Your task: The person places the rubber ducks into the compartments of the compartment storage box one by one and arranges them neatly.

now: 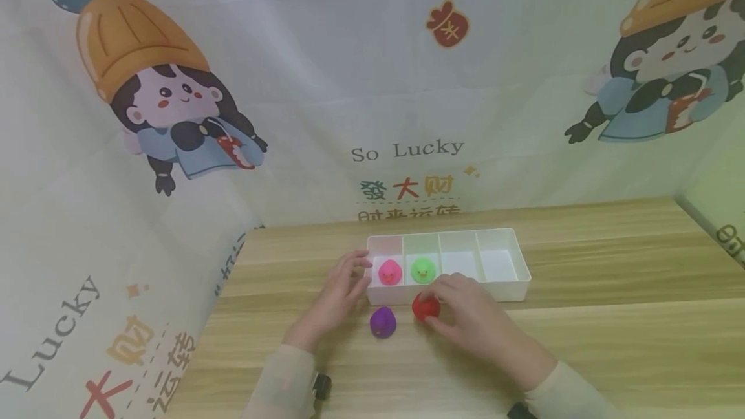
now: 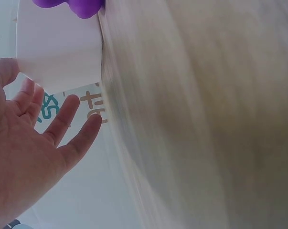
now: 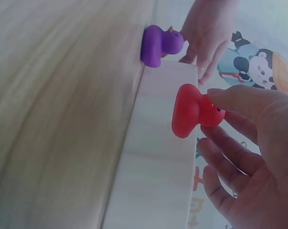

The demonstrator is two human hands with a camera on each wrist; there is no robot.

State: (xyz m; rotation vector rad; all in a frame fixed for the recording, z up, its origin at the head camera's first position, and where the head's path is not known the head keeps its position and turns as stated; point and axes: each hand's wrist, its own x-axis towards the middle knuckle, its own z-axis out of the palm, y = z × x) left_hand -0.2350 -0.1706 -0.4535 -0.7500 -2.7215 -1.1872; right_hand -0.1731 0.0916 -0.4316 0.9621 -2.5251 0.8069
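Note:
My right hand [image 1: 470, 312] pinches a red rubber duck [image 3: 187, 110] by its head between thumb and index finger. In the right wrist view the duck is raised off the wood, in front of the long white compartment box [image 3: 153, 164]. My left hand [image 1: 340, 293] is at the box's left end, its fingers spread and its thumb at the rim in the left wrist view. A purple rubber duck [image 1: 383, 322] stands on the table before the box's left part. Inside the box, a pink duck [image 1: 390, 272] occupies the leftmost compartment and a green duck [image 1: 423, 270] the one beside it.
The box's two right compartments [image 1: 498, 265] show bare white floors. Wood-grain tabletop [image 1: 611, 341] extends to either side and in front. Behind the table and along its left hangs a printed cloth [image 1: 314, 83] with cartoon figures and lettering.

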